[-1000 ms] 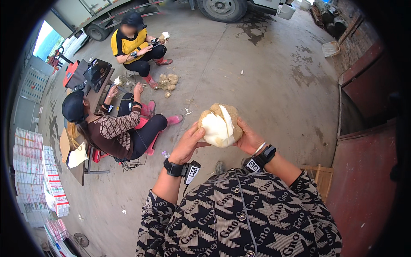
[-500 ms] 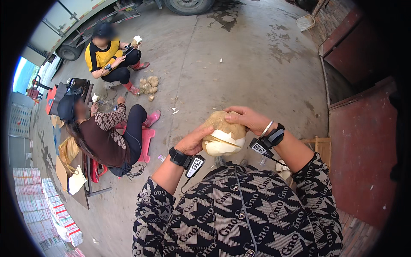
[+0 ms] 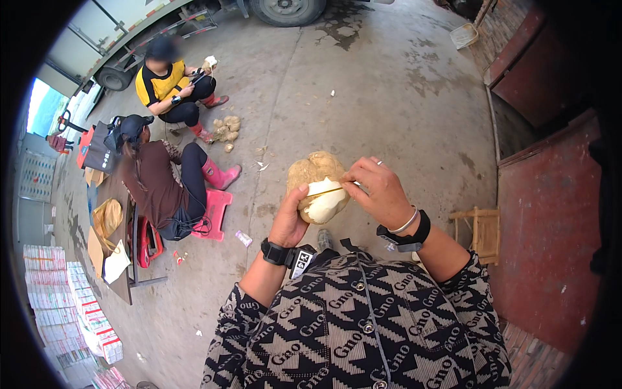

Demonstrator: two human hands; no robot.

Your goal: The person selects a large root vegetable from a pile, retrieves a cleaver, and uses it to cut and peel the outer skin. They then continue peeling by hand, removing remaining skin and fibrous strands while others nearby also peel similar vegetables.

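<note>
A large lobed jicama (image 3: 312, 170) is up in front of my chest, brown skin over most of it and white flesh bared on the near side. My left hand (image 3: 289, 222) is wrapped round its left and lower side, thumb on top near the peeled patch. At the right edge of the bare flesh, my right hand (image 3: 379, 193) has thumb and forefinger pinched together on a thin strip of peel (image 3: 325, 192), which runs across the white. Both wrists wear black straps with small devices.
To the left, a person in brown (image 3: 152, 178) sits on a pink stool (image 3: 212, 217) beside a low table. Farther off, a person in yellow (image 3: 162, 84) squats by a jicama pile (image 3: 227, 128). Printed stacks (image 3: 48, 285) stand lower left; a wooden chair (image 3: 484, 235) and red metal door (image 3: 551, 240) are right.
The jicama has turned and shifted slightly left. My right hand has gone from gripping its top to pinching peel at its right side. The person in brown has turned away.
</note>
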